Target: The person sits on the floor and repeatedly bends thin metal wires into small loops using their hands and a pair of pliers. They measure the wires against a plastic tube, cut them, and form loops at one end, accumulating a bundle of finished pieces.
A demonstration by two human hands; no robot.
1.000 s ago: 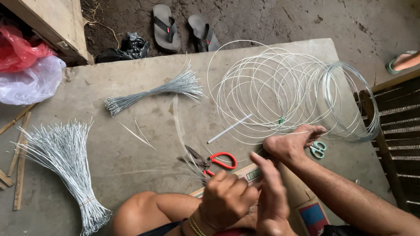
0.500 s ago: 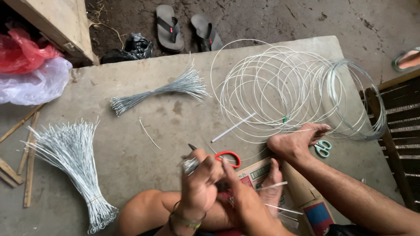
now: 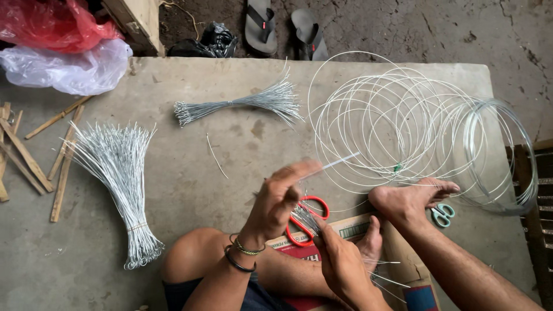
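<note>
My left hand, with bracelets on the wrist, is raised over my lap, its fingertips pinched on a straight white wire piece. Just below it, my right hand grips a small bunch of cut wires. Red-handled scissors lie under the hands, partly hidden, on a cardboard box. My bare foot rests on the near edge of a large loose wire coil.
On the concrete slab lie a big tied wire bundle, a smaller fanned bundle and teal scissors. Wooden sticks and plastic bags are at left, sandals beyond the slab, a wooden frame at right.
My left hand has risen from my lap and now stretches its fingers up around a wire piece. My right hand has moved in below it. The view has shifted slightly.
</note>
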